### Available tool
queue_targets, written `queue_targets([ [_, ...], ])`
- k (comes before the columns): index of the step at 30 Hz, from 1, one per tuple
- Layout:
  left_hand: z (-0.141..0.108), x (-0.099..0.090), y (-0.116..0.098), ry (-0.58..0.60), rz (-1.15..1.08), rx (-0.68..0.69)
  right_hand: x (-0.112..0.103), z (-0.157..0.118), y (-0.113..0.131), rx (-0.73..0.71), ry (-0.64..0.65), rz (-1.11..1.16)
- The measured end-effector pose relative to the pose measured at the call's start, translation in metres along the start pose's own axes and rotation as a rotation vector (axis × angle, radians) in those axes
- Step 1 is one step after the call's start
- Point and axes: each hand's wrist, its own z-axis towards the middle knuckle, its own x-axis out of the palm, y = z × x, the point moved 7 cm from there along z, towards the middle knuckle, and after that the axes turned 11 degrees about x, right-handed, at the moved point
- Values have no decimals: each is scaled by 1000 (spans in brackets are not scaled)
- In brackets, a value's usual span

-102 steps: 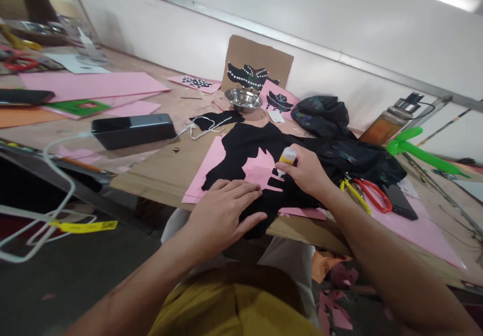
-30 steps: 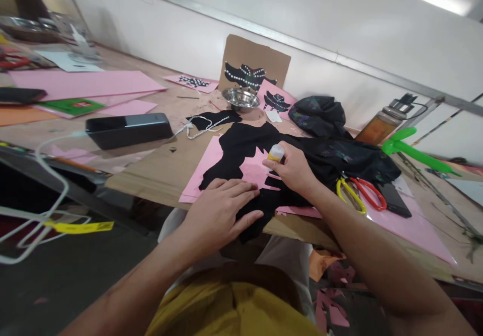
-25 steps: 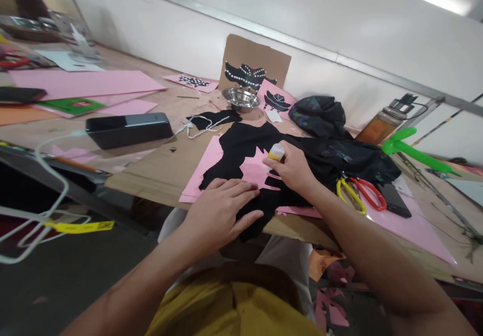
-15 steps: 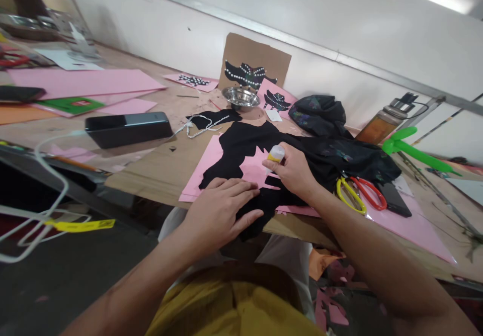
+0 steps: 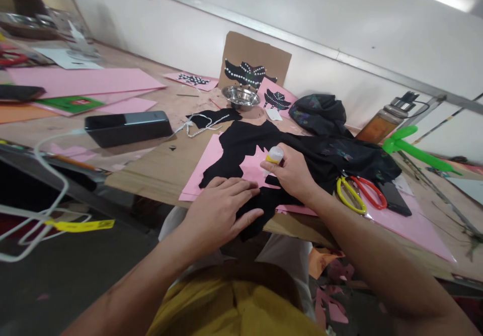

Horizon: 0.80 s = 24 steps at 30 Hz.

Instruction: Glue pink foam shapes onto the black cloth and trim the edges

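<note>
In my right hand (image 5: 296, 172) is a small glue bottle (image 5: 276, 154) with a clear body and a yellow band, its tip pointing down. Below the tip lies a pink paper cut-out (image 5: 253, 166) with jagged edges, resting on black fabric (image 5: 245, 137). My left hand (image 5: 226, 207) lies flat on the fabric and the cut-out's near edge, fingers stretched out and thumb apart. Under the fabric, pink sheets (image 5: 196, 182) show on a cardboard board (image 5: 151, 177). Scissors with one yellow and one red handle (image 5: 350, 195) sit right of my right forearm.
A metal bowl (image 5: 241, 97) stands behind the fabric, near beaded black cut-outs (image 5: 251, 74) on cardboard. A black box-shaped device (image 5: 128, 127) with a white cable is at left. A bottle of brown liquid (image 5: 381, 122) and a green balloon (image 5: 418, 152) are at right.
The glue bottle and my right hand have shifted slightly left over the pink cut-out. My left hand stays in place.
</note>
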Motion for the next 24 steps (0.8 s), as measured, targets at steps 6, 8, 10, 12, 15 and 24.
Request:
queue_targets([
  [6, 1, -1, 0, -4, 0, -2, -1, 2, -3, 3, -6, -11],
  [8, 1, -1, 0, -5, 0, -2, -3, 3, -5, 9, -18, -22],
  [10, 0, -1, 0, -6, 1, -1, -5, 3, -6, 11, -21, -24],
  [12, 0, -1, 0, -6, 4, 1, -7, 2, -8, 16, -19, -26],
  [15, 0, -1, 0, -2, 1, 1, -10, 1, -10, 24, -36, -38],
  [24, 1, 0, 0, -2, -4, -2, -4, 4, -7, 12, -35, -22],
])
